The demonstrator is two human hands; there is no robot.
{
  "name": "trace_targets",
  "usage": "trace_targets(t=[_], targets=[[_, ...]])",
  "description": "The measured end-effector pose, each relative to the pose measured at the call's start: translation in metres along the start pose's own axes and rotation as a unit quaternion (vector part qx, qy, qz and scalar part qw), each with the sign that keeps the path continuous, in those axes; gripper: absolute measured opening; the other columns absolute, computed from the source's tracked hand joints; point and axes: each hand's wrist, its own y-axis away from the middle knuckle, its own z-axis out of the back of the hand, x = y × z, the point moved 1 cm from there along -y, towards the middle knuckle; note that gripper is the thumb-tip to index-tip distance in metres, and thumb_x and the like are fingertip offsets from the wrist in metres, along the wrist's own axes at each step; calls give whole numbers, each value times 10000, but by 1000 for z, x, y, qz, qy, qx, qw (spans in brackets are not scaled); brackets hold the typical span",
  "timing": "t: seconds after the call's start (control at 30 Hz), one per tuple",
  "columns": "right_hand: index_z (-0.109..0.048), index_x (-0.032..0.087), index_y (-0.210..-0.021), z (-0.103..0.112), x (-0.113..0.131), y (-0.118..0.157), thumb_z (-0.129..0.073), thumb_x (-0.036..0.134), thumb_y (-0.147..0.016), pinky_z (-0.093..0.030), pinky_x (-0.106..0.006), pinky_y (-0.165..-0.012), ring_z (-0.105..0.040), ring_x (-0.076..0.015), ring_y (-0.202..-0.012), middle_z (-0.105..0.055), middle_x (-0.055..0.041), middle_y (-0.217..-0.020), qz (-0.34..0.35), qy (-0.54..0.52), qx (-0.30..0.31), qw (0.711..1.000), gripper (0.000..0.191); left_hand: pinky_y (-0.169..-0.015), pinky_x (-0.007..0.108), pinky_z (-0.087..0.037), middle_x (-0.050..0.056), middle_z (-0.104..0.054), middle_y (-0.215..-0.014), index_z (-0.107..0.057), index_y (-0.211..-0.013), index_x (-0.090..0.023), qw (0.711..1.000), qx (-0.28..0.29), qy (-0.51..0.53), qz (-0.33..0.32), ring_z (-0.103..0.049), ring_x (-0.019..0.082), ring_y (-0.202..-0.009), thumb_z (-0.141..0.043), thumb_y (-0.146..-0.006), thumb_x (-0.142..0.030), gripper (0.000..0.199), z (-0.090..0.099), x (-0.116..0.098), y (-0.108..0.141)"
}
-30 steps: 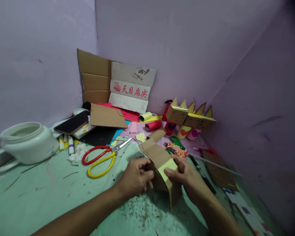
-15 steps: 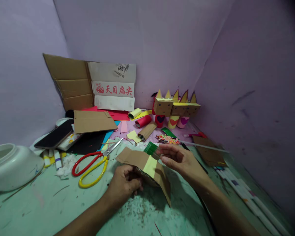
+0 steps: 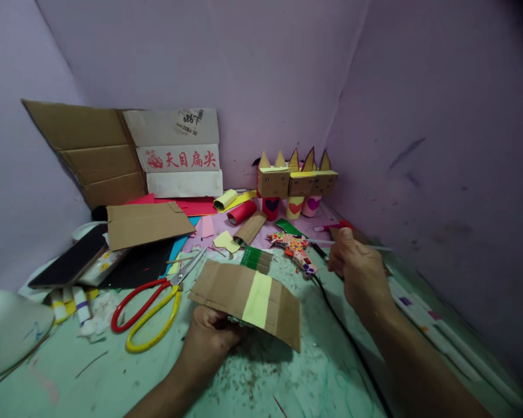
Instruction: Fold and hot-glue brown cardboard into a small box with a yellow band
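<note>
My left hand (image 3: pixel 211 339) grips the lower left edge of a folded brown cardboard piece (image 3: pixel 230 287) with a pale yellow strip (image 3: pixel 258 299) across it. My right hand (image 3: pixel 359 270) is off to the right with its fingers closed, beside a glue gun with a colourful pattern (image 3: pixel 294 247) and its clear glue stick (image 3: pixel 377 248). Whether the fingers pinch the stick or something else is too hard to make out. Just behind the held cardboard lies a green and brown piece (image 3: pixel 256 259). Red and yellow handled scissors (image 3: pixel 174 284) lie open to the left.
Three cardboard figures with pointed ears (image 3: pixel 303 183) stand at the back. Paper rolls (image 3: pixel 242 212), a flat cardboard sheet (image 3: pixel 148 223) and a phone (image 3: pixel 70 255) lie behind and left. A white pot (image 3: pixel 13 334) is far left; markers (image 3: pixel 431 325) lie right. A black cord (image 3: pixel 348 337) runs forward.
My right hand has left the cardboard, moved right and closed, uncovering the glue gun. The held cardboard is turned flatter toward the camera. The view has shifted right.
</note>
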Motion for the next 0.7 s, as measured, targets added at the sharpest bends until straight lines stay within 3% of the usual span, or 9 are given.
trace_targets(t=[0.1, 0.17, 0.23, 0.3, 0.4, 0.47, 0.57, 0.7], targets=[[-596, 207, -809, 5, -11, -10, -426, 458, -823, -418, -281, -591, -575, -181, -655, -640, -46, -747, -1, 93, 29, 995, 304, -401, 217, -391, 17, -615, -482, -694, -554, -130, 1000, -11, 3, 16, -475, 112, -416, -682, -491, -197, 93, 0, -6, 1], [-637, 201, -863, 10, -16, -16, -536, 380, -746, -401, -286, -617, -594, -206, -728, -673, -58, -812, -9, 151, 41, 988, 236, -376, 209, -374, 18, -604, -459, -674, -527, -126, 999, -31, 9, 15, -452, 98, -382, -685, -516, -237, 112, 0, -11, 1], [-662, 207, -683, 15, -18, -19, -575, 365, -718, -351, -290, -569, -576, -214, -637, -651, -44, -643, -25, 221, 62, 973, 184, -376, 206, -381, 19, -611, -465, -675, -544, -125, 998, -55, 15, 11, -468, 99, -385, -694, -525, -242, 120, 1, -16, 2], [-595, 213, -475, 17, -16, -20, -565, 437, -734, -287, -294, -519, -531, -212, -525, -551, -34, -464, -44, 278, 82, 956, 343, -388, 207, -398, 23, -631, -494, -688, -590, -124, 997, -68, 24, 8, -504, 113, -415, -700, -524, -227, 123, 2, -19, 2], [-524, 223, -372, 10, -11, -22, -552, 591, -711, -250, -300, -510, -520, -235, -493, -477, -41, -393, -68, 321, 112, 938, 502, -387, 206, -398, 23, -629, -489, -691, -598, -126, 997, -69, 30, 4, -506, 117, -423, -697, -523, -231, 129, 1, -22, 2], [-543, 226, -390, 0, -8, -25, -611, 619, -642, -256, -303, -521, -544, -258, -539, -503, -50, -417, -80, 322, 131, 934, 472, -385, 206, -397, 16, -615, -483, -689, -581, -126, 997, -73, 25, 4, -487, 108, -417, -691, -519, -238, 127, -1, -23, 3], [-538, 227, -425, -18, -8, -28, -727, 483, -554, -278, -297, -524, -562, -267, -602, -518, -42, -437, -100, 291, 149, 940, 343, -383, 209, -391, 4, -592, -479, -684, -565, -124, 997, -77, 13, 6, -453, 96, -409, -686, -506, -249, 138, -3, -25, 5], [-515, 221, -490, -31, -10, -27, -687, 385, -612, -339, -276, -456, -495, -180, -466, -482, 5, -419, -156, 165, 190, 955, 267, -386, 213, -374, -1, -567, -451, -675, -549, -118, 998, -68, 3, 5, -428, 90, -394, -674, -507, -264, 152, -5, -28, 6]])
